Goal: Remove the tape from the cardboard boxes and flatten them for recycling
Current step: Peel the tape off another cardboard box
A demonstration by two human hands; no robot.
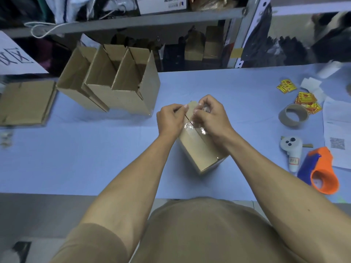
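Box (pixel 201 149) (seam running 11 to 5 o'clock): our left hand (pixel 170 120) pinches the far flap; right hand (pixel 210 118) grips bunched tape (pixel 195 128).

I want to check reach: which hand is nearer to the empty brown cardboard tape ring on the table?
The right hand. It pinches clear tape on the small box, left of the empty brown cardboard tape ring. The left hand is beyond it, farther left.

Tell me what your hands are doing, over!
Left hand steadies box. Right hand pinches peeled clear tape. Nothing blocking.
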